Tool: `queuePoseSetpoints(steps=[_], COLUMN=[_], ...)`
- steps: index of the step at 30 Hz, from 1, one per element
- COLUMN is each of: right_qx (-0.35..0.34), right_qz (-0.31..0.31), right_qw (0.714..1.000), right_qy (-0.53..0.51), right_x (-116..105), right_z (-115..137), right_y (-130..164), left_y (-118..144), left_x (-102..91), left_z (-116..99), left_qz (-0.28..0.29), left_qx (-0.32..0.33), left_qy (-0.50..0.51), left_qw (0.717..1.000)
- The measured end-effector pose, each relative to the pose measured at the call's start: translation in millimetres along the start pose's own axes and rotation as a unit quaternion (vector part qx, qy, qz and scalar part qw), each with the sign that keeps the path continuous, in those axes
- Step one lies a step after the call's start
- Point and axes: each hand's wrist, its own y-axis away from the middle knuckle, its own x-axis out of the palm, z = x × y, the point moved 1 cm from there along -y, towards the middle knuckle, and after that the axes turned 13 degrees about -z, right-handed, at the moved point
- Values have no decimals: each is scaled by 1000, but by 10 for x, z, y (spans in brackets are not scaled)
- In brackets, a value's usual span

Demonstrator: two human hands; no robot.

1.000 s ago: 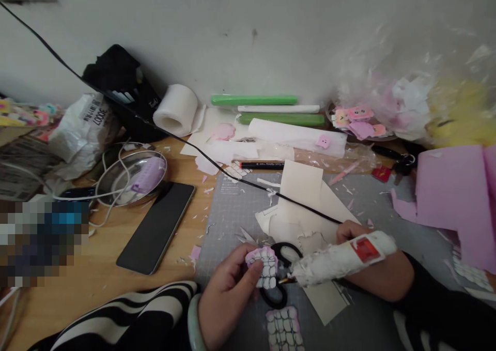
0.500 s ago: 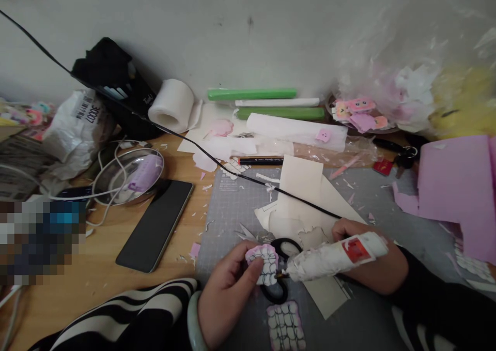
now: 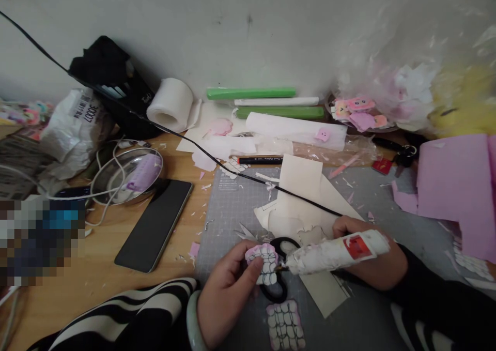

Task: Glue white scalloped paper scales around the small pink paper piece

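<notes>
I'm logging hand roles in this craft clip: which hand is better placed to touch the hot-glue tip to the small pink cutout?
Right. The right hand grips the glue gun, its tip already beside the pink cutout pinched by the left hand.

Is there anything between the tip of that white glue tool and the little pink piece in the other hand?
Nothing visible: the white glue tool in the right hand has its tip at the pink cutout, which the left hand pinches. Black scissors lie underneath.

Scissors (image 3: 279, 268): handles partly covered by the pink cutout (image 3: 264, 260) and the glue gun (image 3: 335, 252).
Left edge: a patch (image 3: 41, 240) is pixelated, contents unreadable.
Right hand (image 3: 366, 260): fingers hidden behind the gun (only knuckles show).
Marker (image 3: 260, 160): print too small to read.
</notes>
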Motion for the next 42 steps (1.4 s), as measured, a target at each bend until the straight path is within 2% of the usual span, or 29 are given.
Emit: queuePoseSetpoints(steps=[12,18,24,30,37,42], right_qx=[-50,-47,-77,-73,-96,-112], right_qz=[-39,-56,-60,-68,-74,-56], right_qw=[998,997,995,994,992,992], right_qy=[20,6,36,33,46,30], right_x=[-12,-4,1,-8,-2,13], right_z=[-44,-87,-100,-119,-100,-129], right_y=[-11,-12,-37,-30,-19,-6], left_y=[22,12,11,15,17,17], left_x=[-8,5,-10,-4,-2,8], left_z=[16,33,24,-2,-5,6], left_qz=[4,2,-4,-6,-4,1], left_qx=[3,-11,-17,10,-6,-13], left_qy=[10,18,2,-10,8,12], left_qw=[1000,1000,1000,1000,1000,1000])
